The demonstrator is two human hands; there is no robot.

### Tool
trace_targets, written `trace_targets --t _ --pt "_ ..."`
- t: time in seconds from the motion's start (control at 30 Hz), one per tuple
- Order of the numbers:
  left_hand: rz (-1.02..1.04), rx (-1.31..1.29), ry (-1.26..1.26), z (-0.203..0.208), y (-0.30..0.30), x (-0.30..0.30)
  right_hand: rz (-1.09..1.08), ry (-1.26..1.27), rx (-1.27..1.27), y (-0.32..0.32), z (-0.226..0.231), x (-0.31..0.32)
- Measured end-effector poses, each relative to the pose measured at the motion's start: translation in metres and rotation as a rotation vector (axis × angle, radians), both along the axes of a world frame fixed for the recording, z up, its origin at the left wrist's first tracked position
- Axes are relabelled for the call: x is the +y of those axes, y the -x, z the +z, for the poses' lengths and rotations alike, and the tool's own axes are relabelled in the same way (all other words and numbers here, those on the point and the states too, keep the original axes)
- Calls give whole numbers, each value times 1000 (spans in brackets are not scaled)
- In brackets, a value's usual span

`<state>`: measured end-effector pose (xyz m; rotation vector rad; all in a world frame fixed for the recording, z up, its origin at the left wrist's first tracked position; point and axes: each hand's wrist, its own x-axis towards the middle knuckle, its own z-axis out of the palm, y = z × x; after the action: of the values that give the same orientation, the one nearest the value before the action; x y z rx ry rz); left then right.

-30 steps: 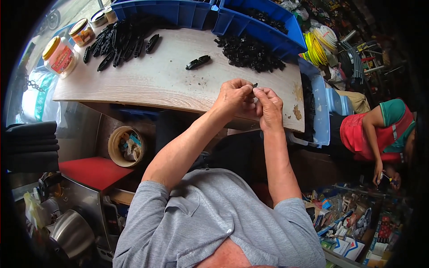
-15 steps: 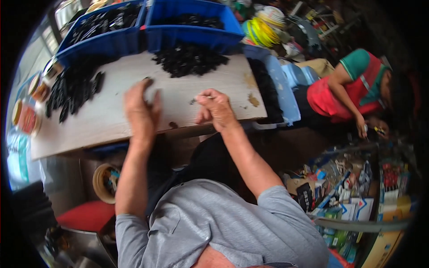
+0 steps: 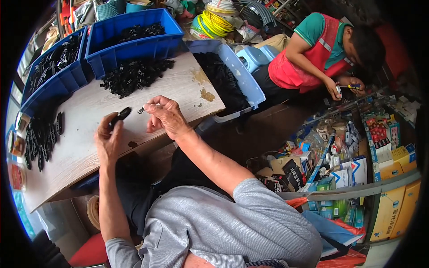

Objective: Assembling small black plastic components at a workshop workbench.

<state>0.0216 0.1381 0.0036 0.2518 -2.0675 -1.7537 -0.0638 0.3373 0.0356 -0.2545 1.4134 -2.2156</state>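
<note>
My left hand [image 3: 107,140] is closed around a long, dark, rounded black plastic piece [image 3: 121,115], held over the pale tabletop [image 3: 80,118]. To its right, my right hand [image 3: 168,117] has its fingers curled and pinched together. Tiny dark bits [image 3: 140,110] show right at its fingertips; whether they are gripped or lie on the table I cannot tell. Beyond both hands is a heap of small black plastic parts [image 3: 134,76]. Several long black pieces [image 3: 42,138], shaped like the one in my left hand, lie at the table's left end.
Two blue bins [image 3: 134,47] with black parts stand along the far edge. A pale blue tub [image 3: 246,76] holding dark parts is right of the table. Jars [image 3: 17,176] line the left edge. A seated co-worker [image 3: 308,58] handles a small tool beside boxed goods [image 3: 353,174].
The view has swung, shifting the table left and down in the picture. My left hand has turned, and the black piece in it now shows clearly. My right hand stays pinched.
</note>
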Motion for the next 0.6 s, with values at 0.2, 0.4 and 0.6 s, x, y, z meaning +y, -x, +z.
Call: trace_targets --t 0.2,0.4,0.6 --pt "-209 -52 -425 25 4 59 -27 34 80 1 -5 0" --pt "-231 -37 -440 21 12 61 -3 84 98 3 -9 2" --pt "-221 -47 -438 26 11 58 64 38 56 2 -4 5"
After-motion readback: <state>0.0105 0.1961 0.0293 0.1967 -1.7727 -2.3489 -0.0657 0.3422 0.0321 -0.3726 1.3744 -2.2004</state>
